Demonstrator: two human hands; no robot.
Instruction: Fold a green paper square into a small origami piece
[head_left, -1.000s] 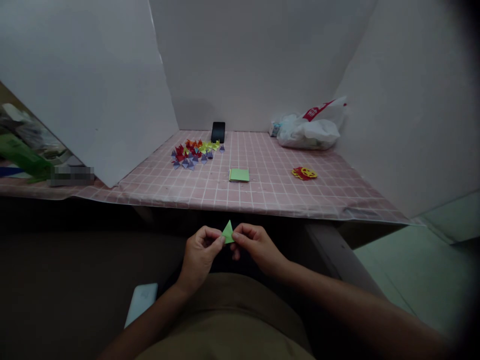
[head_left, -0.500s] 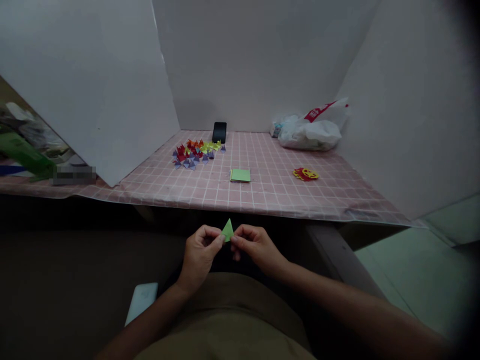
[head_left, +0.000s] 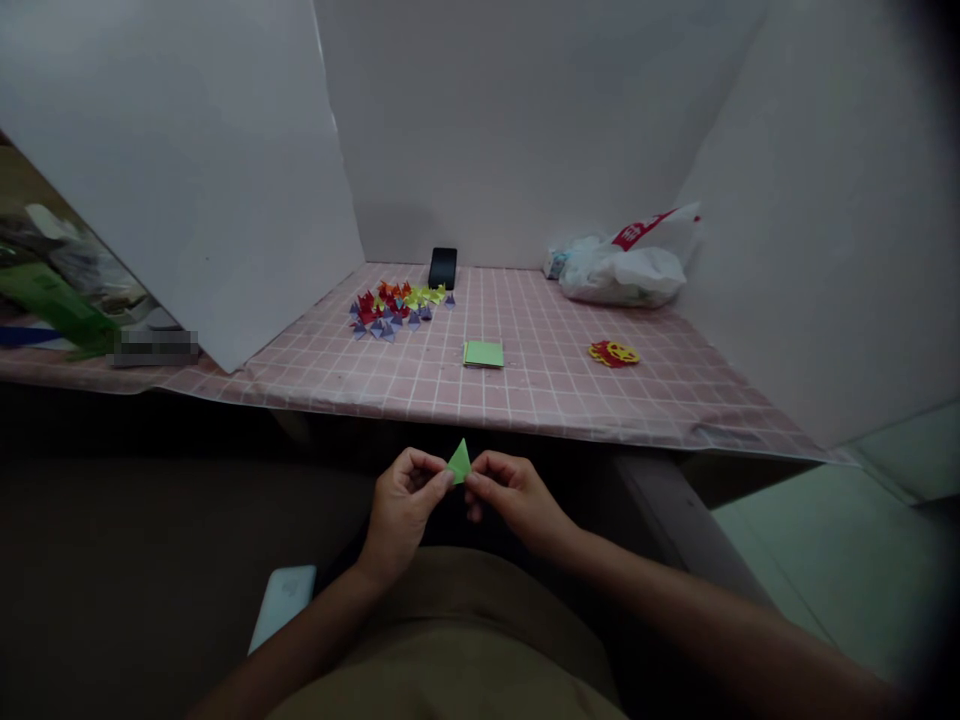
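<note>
A small green paper (head_left: 460, 462), folded to a triangle with its tip up, is held over my lap, just in front of the table edge. My left hand (head_left: 405, 505) pinches its left lower corner between thumb and forefinger. On the other side, my right hand (head_left: 514, 497) pinches the right lower corner the same way. A stack of square paper sheets (head_left: 484, 354), green on top, lies on the table beyond my hands. Further left sits a cluster of small folded paper pieces (head_left: 394, 308) in red, orange, yellow and purple.
The table (head_left: 540, 390) has a pink checked cloth and white panels around it. A black phone (head_left: 443, 268) leans at the back. To the right are a white plastic bag (head_left: 626, 275) and red and yellow cut-outs (head_left: 615, 353). A white device (head_left: 283, 603) lies by my left forearm.
The view has shifted very slightly. Both hands keep their pinch on the green paper, with hardly any movement.
</note>
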